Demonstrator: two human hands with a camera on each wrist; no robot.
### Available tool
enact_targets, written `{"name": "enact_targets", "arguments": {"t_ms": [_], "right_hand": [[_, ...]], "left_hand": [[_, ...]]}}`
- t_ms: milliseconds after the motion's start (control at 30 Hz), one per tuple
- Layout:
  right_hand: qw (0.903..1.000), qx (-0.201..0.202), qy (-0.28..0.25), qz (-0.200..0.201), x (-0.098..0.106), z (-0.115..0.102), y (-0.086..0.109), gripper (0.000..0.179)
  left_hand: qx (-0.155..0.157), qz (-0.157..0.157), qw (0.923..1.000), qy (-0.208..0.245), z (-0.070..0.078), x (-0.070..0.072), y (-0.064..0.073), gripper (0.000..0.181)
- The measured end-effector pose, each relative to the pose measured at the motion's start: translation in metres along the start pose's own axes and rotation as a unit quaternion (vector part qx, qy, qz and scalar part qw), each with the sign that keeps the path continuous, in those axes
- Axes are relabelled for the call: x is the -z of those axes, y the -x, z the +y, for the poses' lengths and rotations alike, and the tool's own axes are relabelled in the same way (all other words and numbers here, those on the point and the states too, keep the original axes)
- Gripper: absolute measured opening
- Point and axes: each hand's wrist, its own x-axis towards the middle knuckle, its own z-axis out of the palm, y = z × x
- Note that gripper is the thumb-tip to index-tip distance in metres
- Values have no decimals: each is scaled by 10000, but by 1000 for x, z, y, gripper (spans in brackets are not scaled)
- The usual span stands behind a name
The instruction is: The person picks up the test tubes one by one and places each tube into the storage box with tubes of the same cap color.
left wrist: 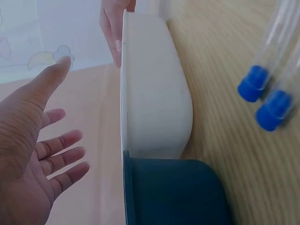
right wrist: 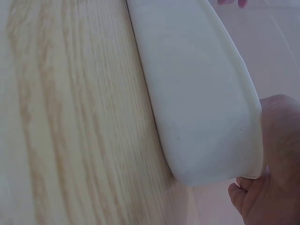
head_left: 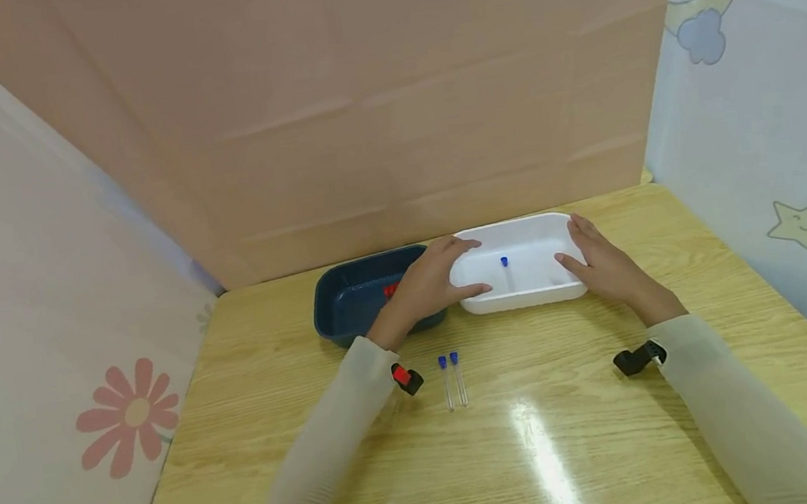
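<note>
A white plastic tray (head_left: 523,299) stands on the table with a blue-capped tube (head_left: 505,262) inside it. My right hand (head_left: 605,269) grips the tray's right end, thumb over the rim and fingers along the outside; the right wrist view shows the hand (right wrist: 281,159) against the tray end (right wrist: 201,103). My left hand (head_left: 431,280) hovers over the tray's left end. Its fingers are spread and hold nothing, apart from the tray wall (left wrist: 154,89) in the left wrist view. Two clear tubes with blue caps (head_left: 453,380) lie side by side on the table, nearer me.
A dark blue tray (head_left: 336,315) stands directly left of the white one, partly behind my left forearm, with red items (head_left: 390,291) inside. Behind both trays rises a brown backdrop (head_left: 372,121). Patterned cloth walls (head_left: 796,128) flank the wooden table (head_left: 565,400).
</note>
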Motion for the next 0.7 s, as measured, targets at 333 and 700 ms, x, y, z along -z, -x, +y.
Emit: {"name": "enact_targets", "arguments": {"t_ms": [333,700], "right_hand": [[10000,67,-43,18,-3,0,-3,81],[10000,-14,-31,-41,4,1,-2,82]], "left_hand": [[-595,258,9979,-78,17,-1,55,71],[-148,-150,9996,171,21,-8,98,73]]}}
